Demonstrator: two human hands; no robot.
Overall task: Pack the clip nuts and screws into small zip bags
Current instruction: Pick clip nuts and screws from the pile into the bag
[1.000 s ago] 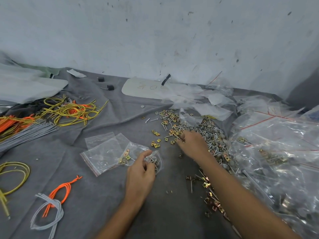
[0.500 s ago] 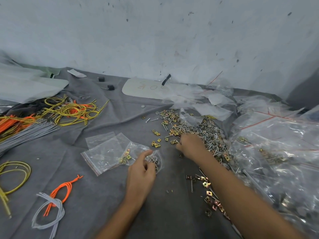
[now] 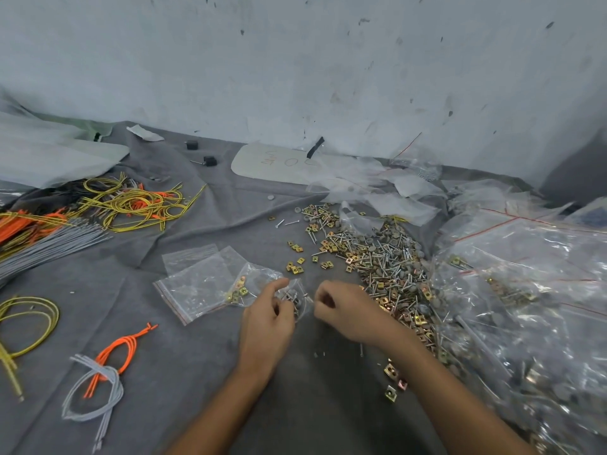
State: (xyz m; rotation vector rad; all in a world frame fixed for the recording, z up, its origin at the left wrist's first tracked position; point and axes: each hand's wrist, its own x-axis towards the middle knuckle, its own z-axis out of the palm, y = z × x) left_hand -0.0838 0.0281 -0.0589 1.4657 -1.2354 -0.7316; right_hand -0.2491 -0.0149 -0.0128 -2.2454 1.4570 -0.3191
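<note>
L hand point(image 3: 266, 320) grips a small zip bag point(image 3: 297, 298) down at the gray cloth point(image 3: 197, 372), thumb out along the bag's left side, other fingers curled round it. Screws w/ gray heads show thru the plastic. R hand point(image 3: 345, 310) sits just right of the bag, at its edge, fingers curled in tight; can't tell if it pinches the bag's rim, a small part, or nothing. Behind & right of R hand is a big loose pile of screws and clip nuts point(image 3: 377, 257), spread on the cloth and running down beside the forearm. A few stray clip nuts point(image 3: 295, 267) lie apart, just behind the hands. Left of the gripped bag are flat empty zip bags point(image 3: 193, 277), overlapping, plus a second bag point(image 3: 239, 289) w/ brass clip nuts inside. Far right is a heap of large clear bags point(image 3: 525, 290), some w/ hardware in them. Left side has yellow wires point(image 3: 131, 205), gray wires point(image 3: 49, 247) & nearer, an orange-gray wire bundle point(image 3: 98, 369). A white card point(image 3: 279, 162) lies by the wall.
</note>
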